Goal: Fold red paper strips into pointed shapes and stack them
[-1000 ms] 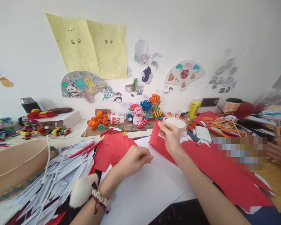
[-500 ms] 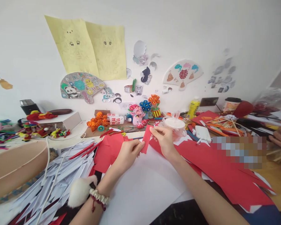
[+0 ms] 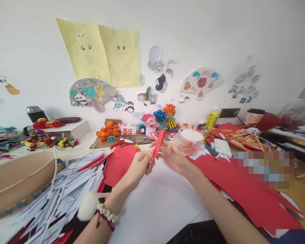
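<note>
Pinched in my left hand is a narrow strip of red paper, tilted up above a large white sheet. My right hand is close beside the strip, its fingers stretched and spread, partly behind the paper and slightly blurred. Whether those fingers touch the strip I cannot tell. To the left of my left hand lies a pile of cut red paper pieces. Larger red sheets lie under and right of my right forearm.
A heap of white paper strips and a beige basin occupy the left, crossed by a white cable. A lidded plastic-wrapped cup stands just beyond my right hand. Pipe-cleaner flowers line the back.
The red paper came off the sheets at right toward the middle, and my left hand took hold of it. My right hand has let go and spread its fingers.
</note>
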A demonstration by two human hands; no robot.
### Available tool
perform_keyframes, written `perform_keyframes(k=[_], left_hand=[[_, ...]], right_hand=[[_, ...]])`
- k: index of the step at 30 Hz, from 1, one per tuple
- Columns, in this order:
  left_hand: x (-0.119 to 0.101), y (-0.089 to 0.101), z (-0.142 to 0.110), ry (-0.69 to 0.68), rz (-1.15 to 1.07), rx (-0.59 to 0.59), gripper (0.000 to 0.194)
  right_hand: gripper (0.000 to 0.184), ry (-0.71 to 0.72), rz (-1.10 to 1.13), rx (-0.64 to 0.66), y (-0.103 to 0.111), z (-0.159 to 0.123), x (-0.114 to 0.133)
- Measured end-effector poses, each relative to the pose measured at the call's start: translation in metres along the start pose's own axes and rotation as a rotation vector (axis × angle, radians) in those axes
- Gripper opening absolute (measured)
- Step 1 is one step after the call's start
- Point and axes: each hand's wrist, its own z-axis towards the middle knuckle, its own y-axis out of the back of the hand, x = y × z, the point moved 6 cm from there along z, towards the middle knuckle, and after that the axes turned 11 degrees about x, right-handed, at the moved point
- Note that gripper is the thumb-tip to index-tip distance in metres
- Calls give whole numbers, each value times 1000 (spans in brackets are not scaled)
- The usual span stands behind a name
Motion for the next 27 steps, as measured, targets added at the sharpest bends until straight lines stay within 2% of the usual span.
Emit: perform_keyframes(k=[2, 5, 7, 10, 12, 17, 21, 23, 27], left_hand=[[0, -7, -1, 18, -91, 84, 54], [3, -10, -1, 64, -17, 149, 54], [3, -5, 1, 69, 123, 116, 52], [-3, 10, 1, 15, 306, -37, 50], [-9, 15, 0, -36, 358, -95, 50], [-18, 10, -2, -106, 386, 14, 36], [-19, 14, -4, -135, 355, -95, 32], [-18, 15, -4, -131, 342, -123, 32], [-17, 11, -4, -84, 353, -75, 31]], right_hand=[[50, -13, -79, 39, -5, -1, -1], [35, 12, -126, -87, 0, -4, 0], [32, 10, -136, -155, 5, -5, -1], [32, -13, -152, -223, 12, -5, -3], [34, -30, -167, -248, 17, -5, -5], [38, -76, -166, -198, 18, -5, -8], [40, -94, -85, -99, 9, -4, -8], [38, -62, -103, -122, 9, -3, -6], [35, 27, -137, -239, 15, -4, -1]])
